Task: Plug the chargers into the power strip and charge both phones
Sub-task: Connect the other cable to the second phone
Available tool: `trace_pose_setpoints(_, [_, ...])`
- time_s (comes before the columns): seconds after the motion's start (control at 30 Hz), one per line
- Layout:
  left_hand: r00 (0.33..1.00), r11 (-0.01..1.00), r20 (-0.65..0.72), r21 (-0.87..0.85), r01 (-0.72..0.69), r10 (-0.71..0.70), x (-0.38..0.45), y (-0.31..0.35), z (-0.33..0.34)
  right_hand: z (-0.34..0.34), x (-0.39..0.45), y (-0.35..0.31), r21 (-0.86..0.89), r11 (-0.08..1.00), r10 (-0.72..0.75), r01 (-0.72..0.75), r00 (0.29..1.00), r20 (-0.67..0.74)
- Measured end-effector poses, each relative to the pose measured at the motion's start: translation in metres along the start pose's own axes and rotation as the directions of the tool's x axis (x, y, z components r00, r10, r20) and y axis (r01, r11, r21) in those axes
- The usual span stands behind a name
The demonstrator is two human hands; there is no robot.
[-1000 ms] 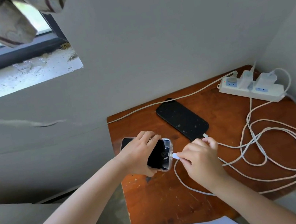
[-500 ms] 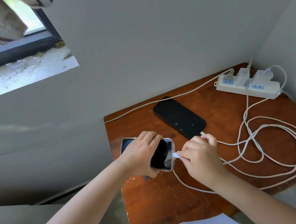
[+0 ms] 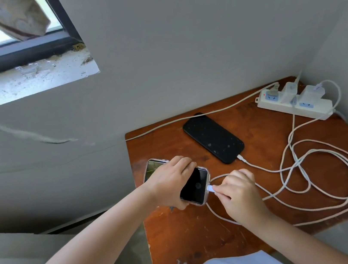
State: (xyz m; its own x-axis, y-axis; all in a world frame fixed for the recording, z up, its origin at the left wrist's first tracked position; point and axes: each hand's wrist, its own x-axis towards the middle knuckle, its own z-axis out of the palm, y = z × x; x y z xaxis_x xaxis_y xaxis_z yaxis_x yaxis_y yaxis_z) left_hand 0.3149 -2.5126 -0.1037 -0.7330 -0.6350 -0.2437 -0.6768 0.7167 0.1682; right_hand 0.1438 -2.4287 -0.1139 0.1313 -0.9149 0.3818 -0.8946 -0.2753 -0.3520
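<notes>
White cable connector is pinched in the right hand's fingers at the clear-cased phone, gripped by the left hand near the tabletop's left edge. No writing is legible.

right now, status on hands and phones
Left hand grips clear-cased phone. Right hand pinches white cable plug at its port. Black phone flat on wooden table, cable attached. Both chargers in white power strip. Nothing blocking.
</notes>
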Motion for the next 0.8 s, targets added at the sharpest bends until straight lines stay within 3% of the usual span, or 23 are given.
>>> trace_pose_setpoints(0.43, [0.999, 0.999, -0.015, 0.036, -0.041, 0.041, 0.004, -0.003, 0.002, 0.006, -0.004, 0.000, 0.021, 0.999, 0.031, -0.031, 1.000, 0.001])
trace_pose_setpoints(0.57, [0.994, 0.993, 0.070, 0.081, -0.085, 0.079, 0.011, -0.011, -0.001, 0.010, -0.006, -0.001, 0.034, 0.998, 0.053, -0.054, 0.998, 0.016])
trace_pose_setpoints(0.8, [0.959, 0.965, 0.262, 0.204, -0.167, 0.110, 0.037, -0.027, -0.012, 0.013, -0.008, 0.014, -0.003, 0.968, 0.249, -0.250, 0.963, 0.108])
